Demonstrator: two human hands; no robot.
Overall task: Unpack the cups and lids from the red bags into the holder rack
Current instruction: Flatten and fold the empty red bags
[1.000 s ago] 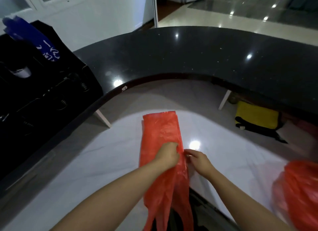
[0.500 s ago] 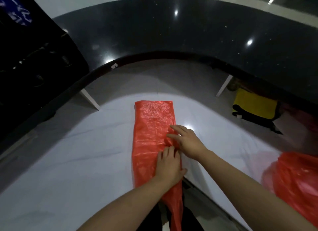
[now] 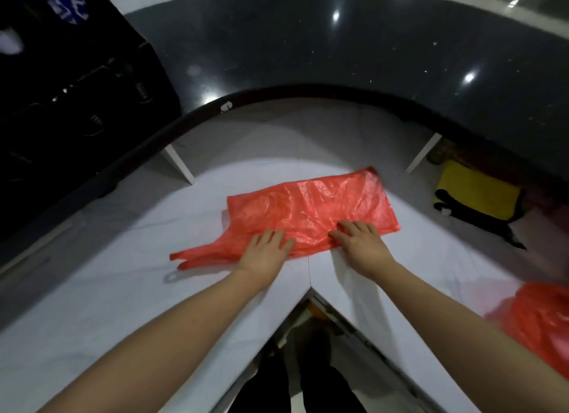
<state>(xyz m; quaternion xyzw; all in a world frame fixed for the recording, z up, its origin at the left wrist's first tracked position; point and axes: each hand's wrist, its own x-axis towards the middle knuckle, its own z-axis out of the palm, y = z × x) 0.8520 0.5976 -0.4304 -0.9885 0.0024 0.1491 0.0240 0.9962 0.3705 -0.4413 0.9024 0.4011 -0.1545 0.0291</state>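
White counter point(image 3: 101, 289), dark raised ledge behind. We note empty red bag point(image 3: 311, 212) flat, long axis left-right, just ahead of both hands. Left hand point(image 3: 264, 252), right hand point(image 3: 360, 243) flat, pressing near edge.

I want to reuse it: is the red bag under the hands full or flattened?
Flattened: the red bag lies thin on the white counter, both hands pressing it.
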